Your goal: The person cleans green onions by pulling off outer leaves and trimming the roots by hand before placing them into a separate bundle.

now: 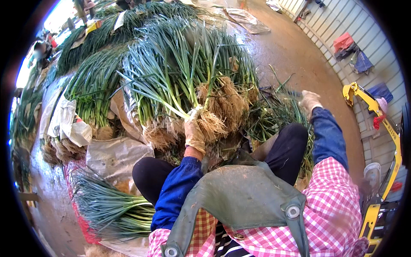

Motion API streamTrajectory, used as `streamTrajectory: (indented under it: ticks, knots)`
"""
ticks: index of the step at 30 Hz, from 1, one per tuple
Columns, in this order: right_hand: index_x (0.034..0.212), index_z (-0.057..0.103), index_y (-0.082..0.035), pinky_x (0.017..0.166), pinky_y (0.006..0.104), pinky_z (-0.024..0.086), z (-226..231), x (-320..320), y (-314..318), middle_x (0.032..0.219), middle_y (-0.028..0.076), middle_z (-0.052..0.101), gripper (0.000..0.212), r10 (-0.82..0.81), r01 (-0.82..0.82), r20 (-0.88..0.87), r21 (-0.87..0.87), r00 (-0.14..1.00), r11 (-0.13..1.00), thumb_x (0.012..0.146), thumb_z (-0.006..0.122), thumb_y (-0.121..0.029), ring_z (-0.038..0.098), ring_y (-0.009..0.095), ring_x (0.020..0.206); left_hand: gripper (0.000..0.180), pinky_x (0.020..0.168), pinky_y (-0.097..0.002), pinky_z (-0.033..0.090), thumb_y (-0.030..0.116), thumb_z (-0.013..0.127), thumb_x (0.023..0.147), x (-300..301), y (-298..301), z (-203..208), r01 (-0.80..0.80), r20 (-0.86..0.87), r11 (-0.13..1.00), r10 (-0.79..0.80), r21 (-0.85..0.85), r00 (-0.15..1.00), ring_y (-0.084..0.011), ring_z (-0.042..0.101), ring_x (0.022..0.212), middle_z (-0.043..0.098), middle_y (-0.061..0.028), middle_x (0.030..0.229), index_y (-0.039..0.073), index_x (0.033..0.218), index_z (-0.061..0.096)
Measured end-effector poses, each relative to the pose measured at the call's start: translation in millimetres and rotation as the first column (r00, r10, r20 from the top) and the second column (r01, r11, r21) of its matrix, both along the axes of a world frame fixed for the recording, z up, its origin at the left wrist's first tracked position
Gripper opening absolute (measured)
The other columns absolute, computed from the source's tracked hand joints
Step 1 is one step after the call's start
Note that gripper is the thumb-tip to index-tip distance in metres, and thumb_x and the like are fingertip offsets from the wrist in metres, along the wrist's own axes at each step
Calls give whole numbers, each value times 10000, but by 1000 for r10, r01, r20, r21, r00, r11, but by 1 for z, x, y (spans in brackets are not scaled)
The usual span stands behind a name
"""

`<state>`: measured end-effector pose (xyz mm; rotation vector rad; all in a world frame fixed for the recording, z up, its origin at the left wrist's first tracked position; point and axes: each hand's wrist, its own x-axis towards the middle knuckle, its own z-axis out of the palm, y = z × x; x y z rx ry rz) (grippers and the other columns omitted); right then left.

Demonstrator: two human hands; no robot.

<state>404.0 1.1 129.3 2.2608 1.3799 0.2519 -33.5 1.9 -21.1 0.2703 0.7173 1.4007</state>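
Note:
My left hand (195, 136), in a pale glove, is closed around the lower stems of a few green onions (182, 113), just above their shaggy tan roots (212, 125). Their long leaves slant up and left across a big upright heap of green onions (171, 55) in front of me. Out to the right, my gloved right hand (311, 103) is raised with its fingers curled. A blurred greyish shape runs left from it, too unclear to name. Loose green leaves and trimmings (282, 113) lie below and left of that hand, beside my right knee.
Cleaned green onions (113, 207) lie on red netting at my lower left. More bundles (96, 81) stand in rows farther left, some wrapped in white sacking (68, 120). A yellow machine arm (391, 132) stands at the right, before a corrugated wall (372, 30). People are at the far left.

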Motion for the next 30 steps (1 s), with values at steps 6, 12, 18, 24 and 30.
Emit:
streamTrajectory:
  ticks: [6,12,18,24,30]
  knots:
    - [1111,628,-87,817,377,517,-75,-180,37,1005,115,657,459,106,-96,-906,158,-409,983,907,534,-486,627,212,917,191,647,-343,565,150,550,899,-3,-5,-4,113,213,990,-95,-78,972,-216,654,704,660,-101,859,12,986,648]
    - [1013,643,-20,699,251,481,-133,-315,65,891,62,665,284,182,-19,-875,213,-449,977,923,588,-284,591,138,726,264,710,-365,545,202,497,944,0,-11,-4,187,259,981,-194,51,946,-220,653,812,666,-104,940,10,1073,625]
    - [1008,598,3,773,376,481,-120,-344,40,887,157,657,354,453,52,-889,450,-64,891,807,669,-279,622,308,843,231,683,-301,523,193,604,909,-15,-3,-14,11,-72,993,-20,-119,997,-165,641,795,669,-68,927,2,1032,648]
    - [1037,588,15,811,421,465,-142,-332,72,977,218,637,428,432,50,-901,430,-40,901,790,649,-329,604,372,909,204,605,-287,506,176,607,895,8,-1,8,-81,-1,988,82,-130,997,-159,623,711,655,-55,874,3,994,649]
    - [990,571,-37,786,440,463,-136,-339,98,946,203,632,353,428,-184,-803,386,414,904,817,609,-342,607,359,903,158,597,-285,469,154,580,884,8,6,6,-106,31,993,108,-58,994,-141,575,666,617,-21,807,10,918,635]
